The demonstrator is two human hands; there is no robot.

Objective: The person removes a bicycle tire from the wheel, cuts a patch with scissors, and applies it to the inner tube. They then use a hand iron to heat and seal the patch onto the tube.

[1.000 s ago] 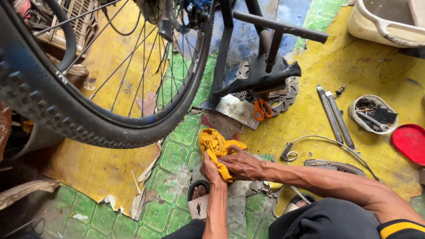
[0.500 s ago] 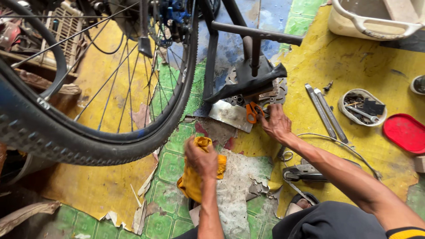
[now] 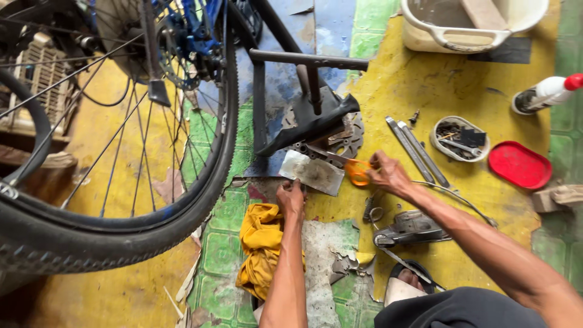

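- Head camera, now: the person's right hand [image 3: 388, 174] grips the orange handles of a pair of scissors [image 3: 340, 163], blades pointing left across the silvery metal sheet [image 3: 313, 172] lying on the floor at the foot of the black bike stand [image 3: 303, 91].
- The left hand [image 3: 290, 197] presses its fingers on the sheet's near edge, pinning it; it grasps nothing else.
- The yellow rag [image 3: 261, 249] lies released on the green floor tiles beside the left forearm; a second ago both hands were bunched around it, and half a second ago the left still held it while the right reached toward the scissors.
- The switch from rag to scissors suggests wiping has given way to work on the sheet.
- The bicycle wheel [image 3: 121, 200] fills the floor's left side; two tyre levers [image 3: 419, 149], a small parts dish [image 3: 460, 138] and a red lid [image 3: 519, 165] sit toward the right edge, on the yellow floor.
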